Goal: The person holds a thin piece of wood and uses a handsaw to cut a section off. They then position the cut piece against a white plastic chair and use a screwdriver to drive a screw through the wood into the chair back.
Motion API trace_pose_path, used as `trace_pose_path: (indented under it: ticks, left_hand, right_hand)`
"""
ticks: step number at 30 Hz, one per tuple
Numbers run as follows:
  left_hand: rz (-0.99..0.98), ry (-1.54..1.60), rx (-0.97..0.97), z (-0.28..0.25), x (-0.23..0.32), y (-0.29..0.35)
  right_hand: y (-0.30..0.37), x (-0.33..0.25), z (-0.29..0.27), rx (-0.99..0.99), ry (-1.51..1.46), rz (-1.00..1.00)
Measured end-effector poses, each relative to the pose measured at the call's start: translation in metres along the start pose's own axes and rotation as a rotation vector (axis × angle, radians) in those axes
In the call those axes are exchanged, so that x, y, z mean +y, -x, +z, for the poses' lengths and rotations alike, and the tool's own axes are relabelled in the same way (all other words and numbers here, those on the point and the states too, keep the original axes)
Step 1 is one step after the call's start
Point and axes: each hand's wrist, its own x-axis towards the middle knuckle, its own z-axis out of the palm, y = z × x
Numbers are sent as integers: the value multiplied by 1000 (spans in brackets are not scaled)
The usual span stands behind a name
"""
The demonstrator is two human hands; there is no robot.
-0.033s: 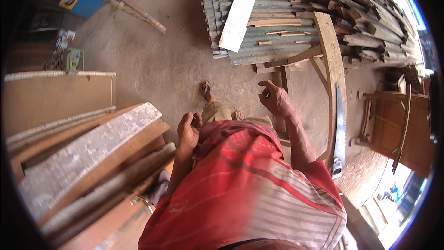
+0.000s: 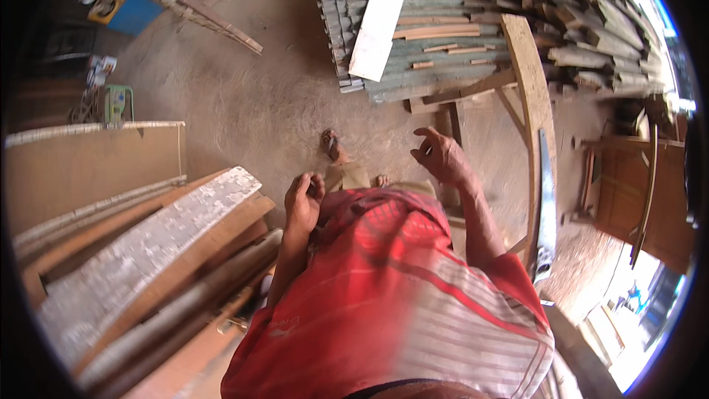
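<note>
My left hand (image 2: 303, 203) hangs in front of my left hip, its fingers loosely bent and the thumb apart from them. I see nothing in it. The right hand (image 2: 443, 159) is out ahead of my right hip, with the forefinger reaching forward, the thumb apart and the other fingers curled. A small pale spot between its fingers is too small to make out. Neither hand touches anything. Nearest to the left hand lies a long board (image 2: 166, 251) with a flaking whitish face. Right of my right arm, a handsaw (image 2: 546, 199) rests along a wooden beam (image 2: 523, 66).
Ahead are stacked corrugated sheets (image 2: 443, 66) with a white board (image 2: 382, 18) and wood strips on top. Rough planks (image 2: 598, 37) are piled at the far right. A brown wooden cabinet (image 2: 635, 185) stands right. A green-framed machine (image 2: 117, 105) sits on a large panel (image 2: 96, 159) at left.
The view has shifted slightly. My left hand appears a little higher in it, while the right hand keeps nearly the same place and pose.
</note>
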Motion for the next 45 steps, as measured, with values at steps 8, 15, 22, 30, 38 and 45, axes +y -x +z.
trace_pose_path:
  ticks: [8,15,22,30,38,45]
  left_hand:
    - [-58,-264,58,5,117,-105]
    - [-70,-738,443,-24,107,-90]
    - [-449,-792,837,-153,53,-16]
    - [-403,-1449,747,-174,21,22]
    - [-360,-1419,659,-209,77,-19]
    - [-241,-1656,396,-133,138,-153]
  right_hand:
    - [-124,53,72,-100,-415,224]
    - [-261,220,212,-81,-315,509]
    - [-411,349,291,124,42,299]
    - [-527,363,311,422,-270,725]
    - [-488,334,272,435,-1126,540]
    - [-347,150,159,454,-596,453]
